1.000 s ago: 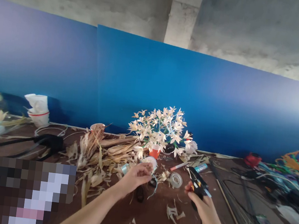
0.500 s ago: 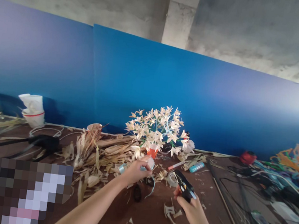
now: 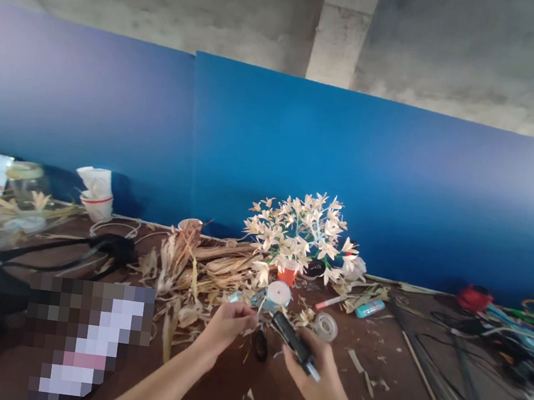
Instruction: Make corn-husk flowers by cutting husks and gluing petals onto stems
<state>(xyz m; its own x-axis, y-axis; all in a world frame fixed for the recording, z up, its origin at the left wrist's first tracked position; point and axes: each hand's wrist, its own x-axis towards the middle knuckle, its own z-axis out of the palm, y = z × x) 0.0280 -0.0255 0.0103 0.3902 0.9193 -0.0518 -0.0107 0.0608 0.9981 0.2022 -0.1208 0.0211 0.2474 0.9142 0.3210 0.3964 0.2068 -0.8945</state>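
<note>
My left hand (image 3: 230, 326) is closed, its fingertips pinched on something too small to make out. Facing it, my right hand (image 3: 317, 368) grips a black glue gun (image 3: 292, 341), whose tip points up and left toward the left fingertips. Behind both hands a bunch of cream flowers (image 3: 300, 227) stands in a small orange cup (image 3: 288, 273). A pale blue roll (image 3: 278, 295) lies just in front of the cup. A clear tape roll (image 3: 325, 327) sits right beside the right hand.
Dry husks (image 3: 212, 268) are heaped left of the flowers. A white cup (image 3: 98, 202) and a glass jar (image 3: 26, 180) stand at the back left. A blue lighter-like object (image 3: 370, 309), thin rods (image 3: 426, 388) and a red object (image 3: 475, 297) lie to the right.
The view has swung left. My right hand has brought the glue gun in toward my left hand and turned its tip up. My left hand has come down, away from the pale blue roll.
</note>
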